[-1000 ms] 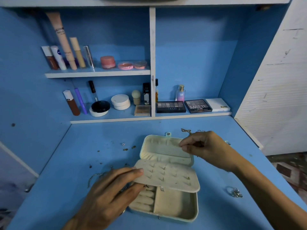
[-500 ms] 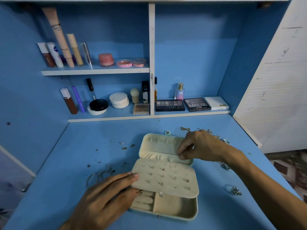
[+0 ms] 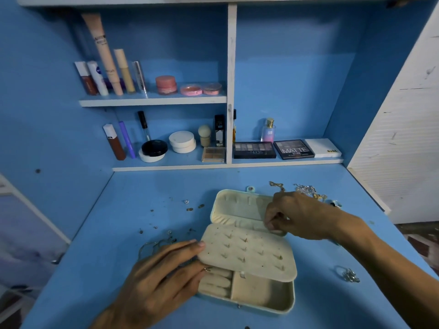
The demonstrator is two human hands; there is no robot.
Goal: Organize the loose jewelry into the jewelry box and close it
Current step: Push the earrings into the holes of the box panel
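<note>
While the jewelry box [image 3: 261,293] sits open on the desk [image 3: 320,302] | left hand [image 3: 161,279] flat-fingered, steadying its earring panel [image 3: 249,252] | right hand [image 3: 301,214] curled at its lid pocket, hold unclear | chains [image 3: 306,188] behind box: light, tangly; likely best pinched at clasp.

The left hand [image 3: 161,279] and right hand [image 3: 299,214] are bare.

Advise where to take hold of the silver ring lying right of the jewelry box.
Probably from straight above: the silver ring lies flat on the blue desktop, apart from the jewelry box. Pinch across its chunky ornate end; the thin loop offers less to hold.
</note>
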